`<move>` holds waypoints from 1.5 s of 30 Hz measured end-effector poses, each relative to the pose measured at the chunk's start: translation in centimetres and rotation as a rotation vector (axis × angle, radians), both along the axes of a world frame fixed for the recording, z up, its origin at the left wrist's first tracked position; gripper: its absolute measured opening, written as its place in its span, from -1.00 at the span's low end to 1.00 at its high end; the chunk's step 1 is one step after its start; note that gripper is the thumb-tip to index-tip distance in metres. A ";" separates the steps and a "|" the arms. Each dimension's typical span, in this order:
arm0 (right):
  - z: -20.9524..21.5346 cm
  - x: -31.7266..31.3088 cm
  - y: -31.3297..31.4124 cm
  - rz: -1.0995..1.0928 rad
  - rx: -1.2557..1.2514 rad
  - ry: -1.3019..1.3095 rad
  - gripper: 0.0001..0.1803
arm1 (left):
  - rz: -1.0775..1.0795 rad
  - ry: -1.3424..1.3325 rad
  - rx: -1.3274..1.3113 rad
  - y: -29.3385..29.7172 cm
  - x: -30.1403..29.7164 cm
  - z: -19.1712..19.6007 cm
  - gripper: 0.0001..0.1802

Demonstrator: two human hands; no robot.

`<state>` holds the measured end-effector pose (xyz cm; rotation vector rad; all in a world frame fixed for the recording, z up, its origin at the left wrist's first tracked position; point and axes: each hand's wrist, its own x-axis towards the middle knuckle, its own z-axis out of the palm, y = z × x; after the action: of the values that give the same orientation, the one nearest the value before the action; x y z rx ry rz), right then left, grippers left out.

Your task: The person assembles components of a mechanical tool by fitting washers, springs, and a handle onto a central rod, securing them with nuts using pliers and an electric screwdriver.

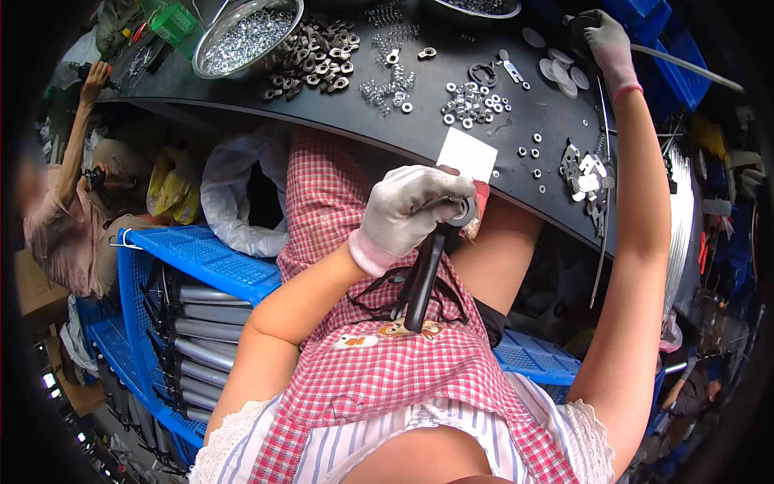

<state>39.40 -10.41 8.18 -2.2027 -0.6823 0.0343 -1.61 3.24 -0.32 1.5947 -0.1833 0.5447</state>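
Note:
My left hand (413, 206), in a white glove with a pink cuff, is closed around the upper end of a black tube-like part (423, 282) in front of my lap. A round grey ring shows at the part's top, beside my fingertips. The black part hangs down over my checked apron. My right hand (609, 44), gloved too, reaches far out to the table's right end. Its fingers curl at a dark rounded object (579, 34), whose kind I cannot make out.
On the dark table (516, 89) lie metal nuts (472, 103), springs (395, 81), clamp-like pieces (318, 56) and translucent discs (564, 73). A metal bowl (250, 36) holds small parts. Blue bins (677, 64) stand right; a blue crate (201, 250) with grey tubes stands left. Another person (68, 202) sits left.

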 end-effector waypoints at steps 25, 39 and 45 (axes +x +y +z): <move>-6.3 -32.0 -4.4 0.017 0.768 0.767 -0.76 | 0.273 -0.082 0.609 -0.5 1.2 0.5 -0.75; -5.0 -31.7 -4.4 0.638 -0.015 -0.286 -0.82 | 0.311 0.020 0.591 0.7 0.4 -1.5 -0.18; -4.0 -30.6 -4.9 0.080 0.106 -0.048 -0.89 | 0.183 0.091 0.697 1.1 1.3 -1.6 -0.37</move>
<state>8.81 -15.30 4.22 -2.0794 -0.7814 -0.0138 -0.33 4.36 -1.87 2.3266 -0.1680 0.5809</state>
